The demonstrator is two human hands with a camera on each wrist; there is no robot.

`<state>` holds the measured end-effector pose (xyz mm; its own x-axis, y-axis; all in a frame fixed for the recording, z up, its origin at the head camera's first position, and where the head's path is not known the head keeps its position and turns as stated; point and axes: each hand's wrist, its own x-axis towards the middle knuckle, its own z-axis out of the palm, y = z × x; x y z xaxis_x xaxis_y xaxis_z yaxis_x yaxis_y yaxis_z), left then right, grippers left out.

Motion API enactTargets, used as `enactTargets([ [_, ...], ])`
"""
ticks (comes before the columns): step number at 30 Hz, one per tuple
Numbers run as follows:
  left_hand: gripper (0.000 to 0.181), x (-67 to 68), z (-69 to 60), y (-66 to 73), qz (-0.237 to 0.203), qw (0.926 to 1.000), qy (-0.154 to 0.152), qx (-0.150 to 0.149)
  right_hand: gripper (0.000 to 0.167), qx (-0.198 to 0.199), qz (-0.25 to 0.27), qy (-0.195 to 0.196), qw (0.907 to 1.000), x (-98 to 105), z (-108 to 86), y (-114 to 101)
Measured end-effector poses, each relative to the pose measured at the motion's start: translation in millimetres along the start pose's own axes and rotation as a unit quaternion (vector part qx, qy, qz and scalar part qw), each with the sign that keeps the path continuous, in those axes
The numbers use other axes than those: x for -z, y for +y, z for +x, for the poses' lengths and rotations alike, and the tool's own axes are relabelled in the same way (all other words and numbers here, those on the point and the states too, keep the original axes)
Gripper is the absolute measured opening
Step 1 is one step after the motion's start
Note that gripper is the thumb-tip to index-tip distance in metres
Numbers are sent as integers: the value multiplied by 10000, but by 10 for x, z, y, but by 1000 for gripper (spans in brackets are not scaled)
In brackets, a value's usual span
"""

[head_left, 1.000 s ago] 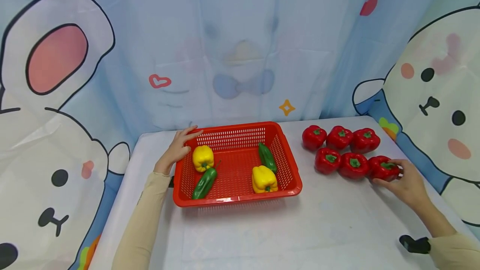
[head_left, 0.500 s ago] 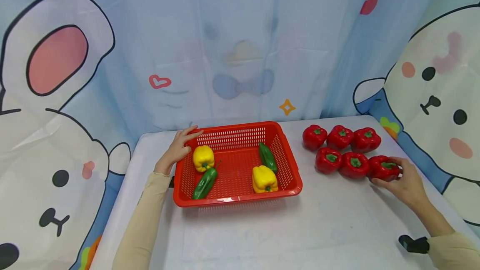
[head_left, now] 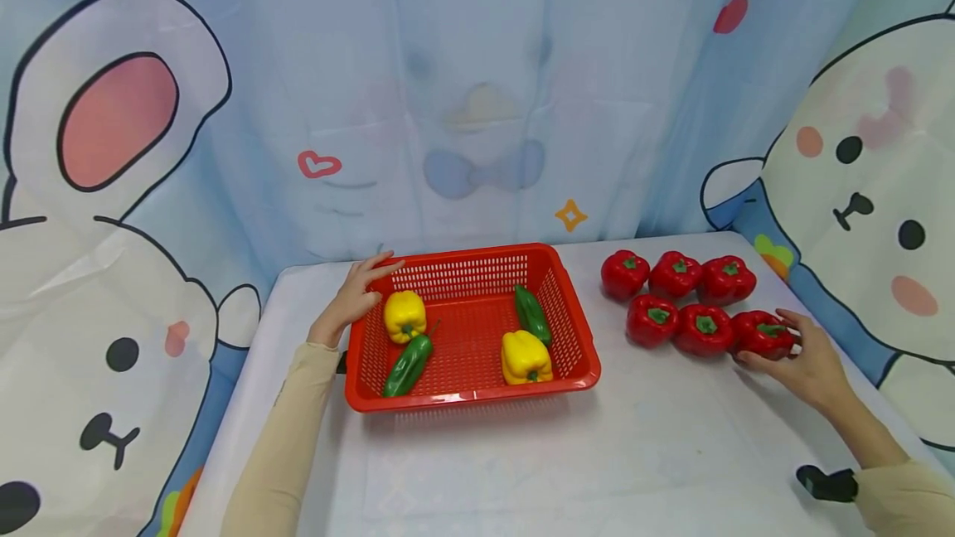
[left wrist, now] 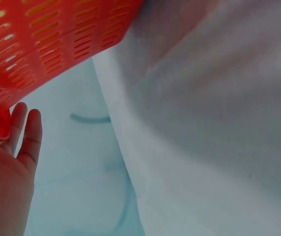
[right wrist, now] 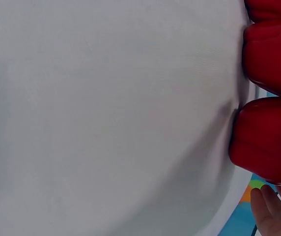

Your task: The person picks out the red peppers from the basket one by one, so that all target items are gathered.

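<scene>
A red plastic basket (head_left: 470, 395) stands on the table. In it lie two yellow bell peppers (head_left: 405, 316) and two green chili peppers (head_left: 408, 365). My left hand (head_left: 349, 302) rests at the basket's back left corner, its fingers stretched along the rim; the left wrist view shows two straight fingers (left wrist: 31, 140) beside the basket wall. To the right, my right hand (head_left: 813, 365) has thumb and fingers around a red bell pepper (head_left: 763, 335), which sits on the table at the end of the front row. The right wrist view shows this pepper between thumb and fingers.
Several more red bell peppers (head_left: 705, 329) stand close together in two rows on the white-covered table (head_left: 522, 471), right of the basket. A cartoon-printed curtain (head_left: 477, 65) hangs behind and beside the table. The right wrist carries a black camera mount (head_left: 826, 484).
The right hand's index finger has lifted slightly off the red bell pepper. Left hand, basket and peppers have stayed in place.
</scene>
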<state>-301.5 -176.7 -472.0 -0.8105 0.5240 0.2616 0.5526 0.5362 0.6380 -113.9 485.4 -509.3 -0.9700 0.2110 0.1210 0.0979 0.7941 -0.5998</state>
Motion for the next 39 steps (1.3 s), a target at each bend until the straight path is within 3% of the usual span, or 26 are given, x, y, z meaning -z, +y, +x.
enactTargets([
  [14, 58, 84, 25, 70, 201, 9992, -201, 267, 95, 567, -351, -223, 9975, 190, 170, -211],
  [24, 51, 165, 67, 193, 503, 9986, -63, 124, 87, 794, -546, -214, 9951, 286, 340, -412],
  [32, 55, 142, 55, 198, 720, 9966, -58, 399, 86, 872, -810, -302, 9924, 312, 445, -638],
  [39, 57, 197, 44, 248, 1008, 9931, 50, 603, 86, 1071, -890, -313, 9898, 213, 591, -954],
])
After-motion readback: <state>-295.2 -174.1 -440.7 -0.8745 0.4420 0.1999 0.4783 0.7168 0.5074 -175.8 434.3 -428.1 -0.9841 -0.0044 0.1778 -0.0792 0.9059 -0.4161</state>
